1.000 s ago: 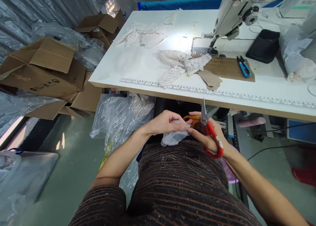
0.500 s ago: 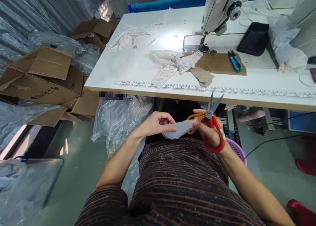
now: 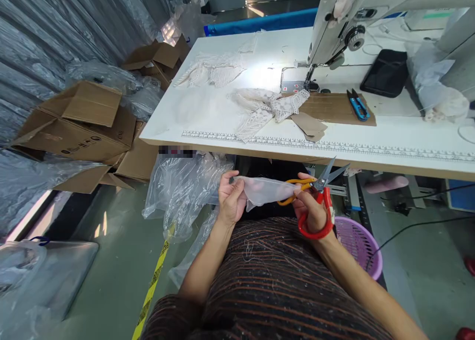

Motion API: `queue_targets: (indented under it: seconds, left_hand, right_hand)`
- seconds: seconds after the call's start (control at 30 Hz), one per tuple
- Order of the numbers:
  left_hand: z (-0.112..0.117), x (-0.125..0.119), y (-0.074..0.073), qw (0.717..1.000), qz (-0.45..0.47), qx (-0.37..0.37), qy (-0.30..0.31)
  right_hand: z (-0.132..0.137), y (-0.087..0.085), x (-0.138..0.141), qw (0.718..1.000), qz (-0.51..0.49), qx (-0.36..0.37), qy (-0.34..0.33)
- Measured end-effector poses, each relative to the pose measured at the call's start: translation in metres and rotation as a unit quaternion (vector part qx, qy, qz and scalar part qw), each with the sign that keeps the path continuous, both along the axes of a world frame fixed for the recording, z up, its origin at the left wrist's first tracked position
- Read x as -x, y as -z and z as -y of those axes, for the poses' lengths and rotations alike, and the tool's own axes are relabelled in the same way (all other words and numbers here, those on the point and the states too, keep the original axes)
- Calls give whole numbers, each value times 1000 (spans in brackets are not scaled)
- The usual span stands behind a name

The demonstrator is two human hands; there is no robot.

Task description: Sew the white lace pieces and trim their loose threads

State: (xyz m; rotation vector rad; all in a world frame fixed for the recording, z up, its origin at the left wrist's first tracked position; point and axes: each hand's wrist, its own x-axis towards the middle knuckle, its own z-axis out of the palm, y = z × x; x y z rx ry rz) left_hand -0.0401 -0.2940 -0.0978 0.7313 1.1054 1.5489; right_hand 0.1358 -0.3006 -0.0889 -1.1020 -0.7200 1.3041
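Observation:
A narrow piece of sheer white fabric [image 3: 265, 190] is stretched between my two hands in front of my lap. My left hand [image 3: 232, 199] pinches its left end between thumb and fingers; a small dark spot shows at the fingertips. My right hand [image 3: 309, 209] grips the fabric's other end with thumb and fingertips. The same hand carries a pair of scissors [image 3: 322, 181], one handle orange and the other red, the red loop lying around the hand's base. The blades are spread and point up toward the table edge, clear of the fabric.
Above my hands is a white sewing table [image 3: 208, 110] with a printed ruler. On it lie white lace [image 3: 272, 105], blue thread snips [image 3: 358, 105], a black phone [image 3: 386, 72] and a sewing machine [image 3: 334, 28]. A purple basket [image 3: 359, 246] stands right; cardboard boxes [image 3: 81, 124] stand left.
My left hand has turned palm up and shifted left along the fabric, which now spreads longer and flatter. The scissors have tilted slightly right. The whole view has shifted a little.

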Motion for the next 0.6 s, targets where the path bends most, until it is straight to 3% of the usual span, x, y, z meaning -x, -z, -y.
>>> queue_targets:
  seconds: [0.07, 0.13, 0.3, 0.43, 0.6]
  left_hand:
    - [-5, -6, -3, 998, -38, -15, -43]
    - [-11, -9, -11, 996, -61, -37, -44]
    - [-23, -16, -35, 989, -53, -132, 50]
    - [-29, -24, -47, 985, -118, -92, 86]
    - [-33, -24, -50, 984, -122, -82, 106]
  right_hand:
    - [-1, -2, 6, 1000, -12, -4, 3]
    - [-2, -2, 10, 1000, -14, -11, -2]
    - [-2, -6, 14, 997, 29, -45, -47]
    - [-5, -12, 16, 994, 35, -71, -75]
    - [-9, -15, 15, 991, -1, -81, -111]
